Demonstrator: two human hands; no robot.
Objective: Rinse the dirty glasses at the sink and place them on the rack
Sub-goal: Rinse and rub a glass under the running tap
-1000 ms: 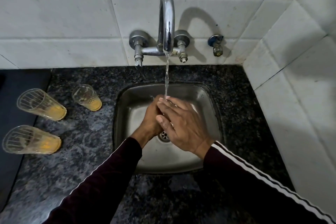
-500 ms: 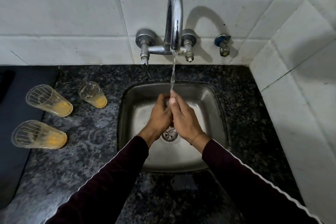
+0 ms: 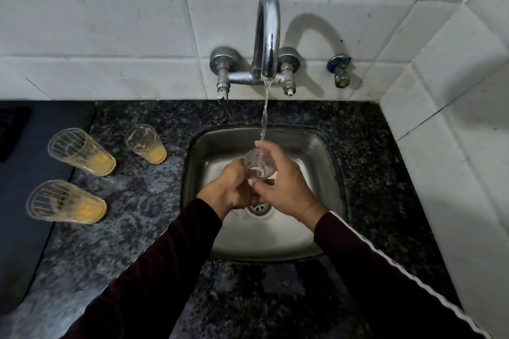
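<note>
**One glass under the tap, three dirty ones waiting on the counter**

Four glasses total. One clear glass (image 3: 259,164) is over the sink (image 3: 327,173), mouth up and tilted a little toward the camera, directly under the water stream (image 3: 265,115), which runs into it. Both hands on it: left hand (image 3: 230,192) wrapped around the lower part and base from the left, right hand (image 3: 286,187) gripping from the right, fingers curled over the far rim, thumb across the near side. The glass base is hidden between the two hands. No orange residue visible in this glass.

Three dirty glasses stand on the black speckled counter (image 3: 143,228), left of the sink, each with orange residue at the bottom. The nearest-sink glass (image 3: 146,143) stands closest to the basin. The far-left glass (image 3: 82,152) is ribbed and sits beside a dark mat (image 3: 24,201). The front-left glass (image 3: 66,201) is ribbed too, right at the mat edge, nearer the camera. None of the three touch each other.

One wall-mounted tap (image 3: 267,36) with a curved spout, two valve bodies, one each side of it. One separate small valve (image 3: 339,70) with a blue handle on the wall to the right. One drain (image 3: 258,208) in the basin, partly hidden by the hands. Two dark sleeves; the right sleeve (image 3: 399,270) has a white stripe. White tiled walls at the back and right. Rack cannot be made out.
</note>
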